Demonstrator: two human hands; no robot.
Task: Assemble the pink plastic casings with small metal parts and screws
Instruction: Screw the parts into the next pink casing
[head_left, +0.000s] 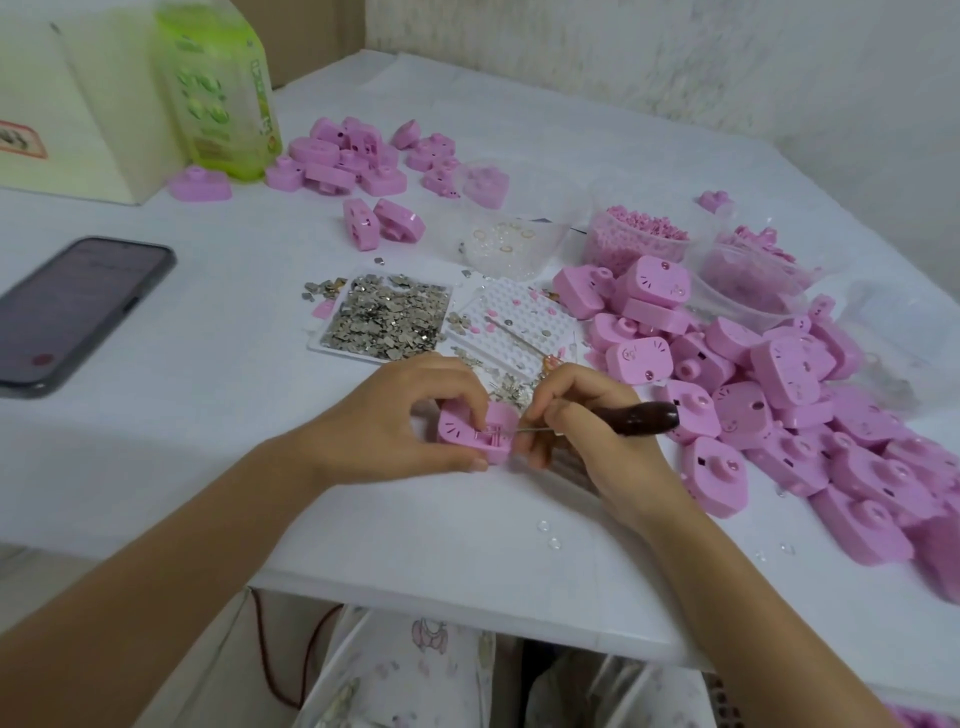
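My left hand (395, 421) grips a pink plastic casing (460, 428) low over the white table (208, 441), open side up, with a small metal part seated in its slot. My right hand (576, 415) holds a thin tool with a dark wooden handle (647, 415); its metal tip points left into the casing's slot. A white tray (332, 340) heaped with small metal parts lies just beyond my hands. A large pile of pink casings (779, 395) spreads across the right side.
A second group of pink casings (353, 156) lies at the back. Clear tubs (636, 236) hold small pink pieces. A white perforated board (524, 322) lies beside the tray. A phone (72, 306) rests at left, a green bottle (223, 88) and cream box (67, 104) behind it.
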